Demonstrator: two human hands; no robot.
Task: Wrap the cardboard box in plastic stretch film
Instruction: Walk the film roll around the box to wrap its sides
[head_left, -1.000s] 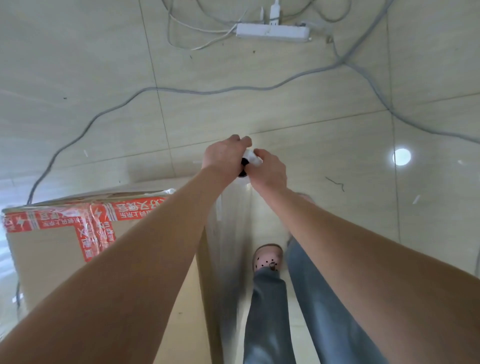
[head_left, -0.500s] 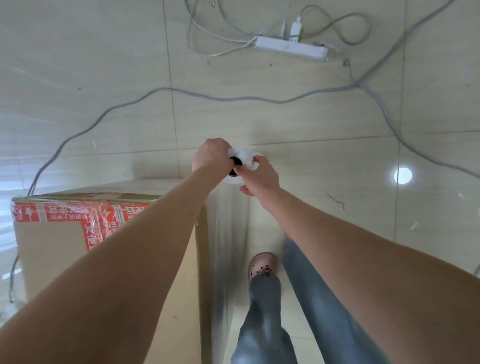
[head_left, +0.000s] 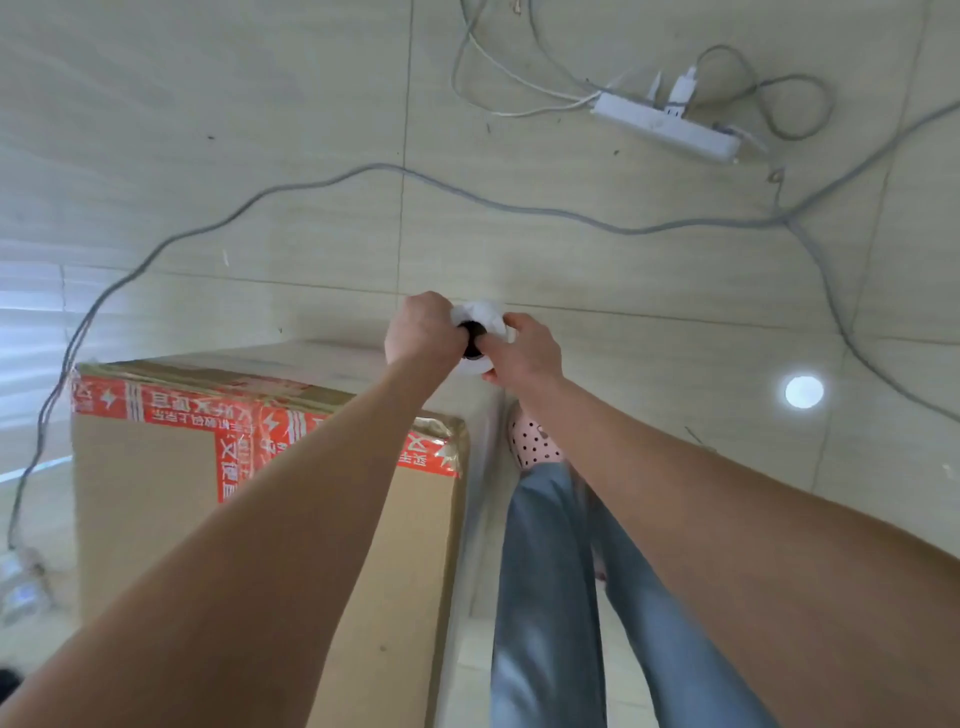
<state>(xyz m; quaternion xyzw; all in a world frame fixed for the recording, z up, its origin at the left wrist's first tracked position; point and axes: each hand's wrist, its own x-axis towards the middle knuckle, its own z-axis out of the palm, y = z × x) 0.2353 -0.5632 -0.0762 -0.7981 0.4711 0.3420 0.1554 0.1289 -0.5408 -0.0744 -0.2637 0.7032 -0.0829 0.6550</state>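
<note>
– While both arms are stretched forward, where's the stretch film roll (head_left: 480, 317)?
– Held up just past the far right corner of the cardboard box (head_left: 156, 493), above the floor. Seen end-on, dark core facing the camera.
– Left hand (head_left: 423, 330)?
– Fingers curled round the roll's left side, gripping it. Fingertips are hidden behind the hand.
– Right hand (head_left: 524, 353)?
– Curled onto the roll's right side, thumb by the core rim. The two hands sit close together across the roll.
– Film sheet (head_left: 485, 467) on the box?
– Translucent sheet drops from under the roll, alongside the box's right edge. Contact with the cardboard: can't tell, too blurred.
– Box position?
– Standing on the tiled floor (head_left: 260, 130), left of centre, partly under the left forearm. Red printed tape (head_left: 171, 410) runs along its far edge, with shiny wrinkles at the right corner.
– Anything nearby?
– Jeans (head_left: 545, 571) and a pink dotted shoe (head_left: 535, 441) just right of the box. White power strip (head_left: 665, 127) far off, grey cable (head_left: 311, 187) looping across the tiles.
</note>
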